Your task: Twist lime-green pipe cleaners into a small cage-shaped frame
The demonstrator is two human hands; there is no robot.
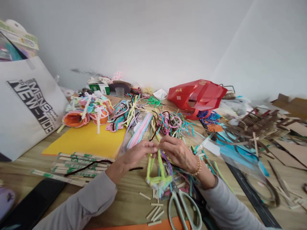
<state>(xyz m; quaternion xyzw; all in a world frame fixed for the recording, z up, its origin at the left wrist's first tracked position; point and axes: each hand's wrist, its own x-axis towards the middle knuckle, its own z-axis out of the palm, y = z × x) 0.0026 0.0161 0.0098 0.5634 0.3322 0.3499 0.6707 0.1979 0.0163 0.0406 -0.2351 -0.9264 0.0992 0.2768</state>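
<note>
Our left grip and right grip meet above the front of the bench, fingertips pinched closed on the top of a yellow-green pipe-cleaner frame. Exactly which strands each grip clasps is hidden by the fingers. The frame hangs just in front of the scissors, its lower end apparently bound into a fuzzy lime and pale-blue cluster, while its two long sides rise to our fingers. It looks partly built, with the bound base done and the top unfinished. A dark brown pipe cleaner trails from under our left wrist across a stack of green-striped paper straws. Short cut straw pieces lie near the front edge. Behind our hands, loose pipe cleaners crowd the bench, and finished-looking orange pieces sit beyond a yellow card.
</note>
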